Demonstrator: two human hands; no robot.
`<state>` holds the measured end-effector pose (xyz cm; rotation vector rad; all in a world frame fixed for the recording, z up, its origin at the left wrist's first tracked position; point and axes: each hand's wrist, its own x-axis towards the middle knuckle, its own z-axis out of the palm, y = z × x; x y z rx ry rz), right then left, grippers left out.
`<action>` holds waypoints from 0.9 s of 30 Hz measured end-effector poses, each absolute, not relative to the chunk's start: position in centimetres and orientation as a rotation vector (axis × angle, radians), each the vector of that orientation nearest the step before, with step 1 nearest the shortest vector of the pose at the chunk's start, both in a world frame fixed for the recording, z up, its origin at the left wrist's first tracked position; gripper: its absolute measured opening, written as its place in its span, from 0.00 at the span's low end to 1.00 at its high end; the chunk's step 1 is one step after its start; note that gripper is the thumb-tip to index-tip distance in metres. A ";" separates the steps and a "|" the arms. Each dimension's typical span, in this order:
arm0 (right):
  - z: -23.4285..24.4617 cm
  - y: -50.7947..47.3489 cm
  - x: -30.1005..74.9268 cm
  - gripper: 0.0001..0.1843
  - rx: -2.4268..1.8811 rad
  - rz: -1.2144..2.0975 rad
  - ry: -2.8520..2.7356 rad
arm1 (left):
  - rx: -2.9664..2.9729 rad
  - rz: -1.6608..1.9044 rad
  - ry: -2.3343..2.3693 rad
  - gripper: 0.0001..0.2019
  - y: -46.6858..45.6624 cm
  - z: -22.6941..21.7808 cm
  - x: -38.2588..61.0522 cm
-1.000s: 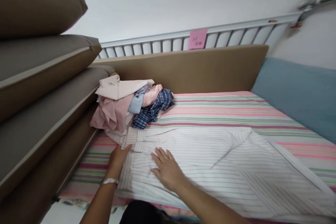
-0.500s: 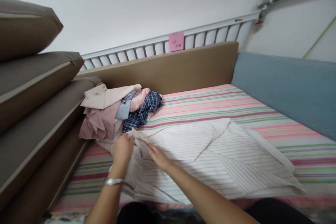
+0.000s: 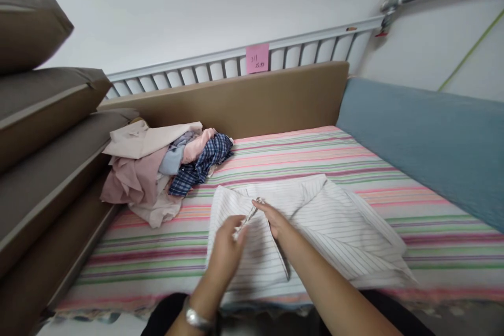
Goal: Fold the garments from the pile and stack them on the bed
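A white shirt-like garment [image 3: 334, 231] with thin dark stripes lies spread on the bed, its left part folded over toward the middle. My left hand [image 3: 229, 245] is closed on the edge of the folded part, fingers curled round the cloth. My right hand [image 3: 275, 220] pinches the same edge a little farther up and to the right, where a narrow rolled strip runs between the hands. Some fingertips are hidden by the cloth. A bracelet [image 3: 196, 319] circles my left wrist.
Rumpled clothes, with a pink garment [image 3: 136, 173] and a blue plaid one [image 3: 207, 160], lie at the left on the striped sheet [image 3: 283, 152]. Thick brown cushions [image 3: 43, 131] are stacked at the left. A brown panel [image 3: 275, 92] and a blue panel [image 3: 413, 131] border the bed.
Both hands have moved right, bringing the garment's left end over onto the rest of it. That end has come away from the clothes pile. The view has shifted slightly.
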<state>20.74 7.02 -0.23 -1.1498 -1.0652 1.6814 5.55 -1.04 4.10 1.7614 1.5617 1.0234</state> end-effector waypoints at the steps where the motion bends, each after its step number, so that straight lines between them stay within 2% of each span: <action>1: -0.2 7.2 20.4 0.17 -1.143 1.716 -1.029 | 1.657 1.125 1.674 0.16 -1.3 3.2 3.2; 4: -0.1 7.5 20.1 0.21 -1.144 1.786 -0.936 | 1.527 1.098 1.968 0.17 -1.9 0.3 -2.1; 7: 0.2 7.2 20.8 0.24 -1.186 1.749 -0.941 | 1.668 0.939 1.999 0.21 -2.0 -1.3 -3.1; 10: 0.4 6.3 21.9 0.27 -1.244 1.661 -0.989 | 1.942 0.787 1.900 0.28 -1.9 -1.0 -1.0; 13: 0.0 4.8 22.9 0.34 -1.463 1.464 -1.166 | 2.104 0.494 1.923 0.36 -1.7 -0.3 1.4; 16: -0.5 2.8 23.0 0.43 -1.651 1.212 -1.466 | 2.191 0.263 2.035 0.33 -1.1 0.2 2.5; 18: -0.6 1.4 22.7 0.46 -1.683 1.094 -1.641 | 2.231 0.202 2.070 0.26 -0.4 0.7 2.5; 20: -0.3 0.3 22.4 0.47 -1.692 1.038 -1.729 | 2.205 0.246 2.067 0.18 0.6 1.7 2.4; 23: 0.4 -0.5 22.0 0.45 -1.664 1.023 -1.732 | 1.885 0.601 1.940 0.12 2.5 4.3 3.1; 25: 0.8 -0.7 22.2 0.44 -1.645 1.019 -1.691 | 1.654 0.772 1.784 0.15 3.9 6.2 4.5; 27: 0.7 -0.9 22.5 0.44 -1.635 1.036 -1.647 | 1.551 0.816 1.631 0.22 5.2 7.8 6.1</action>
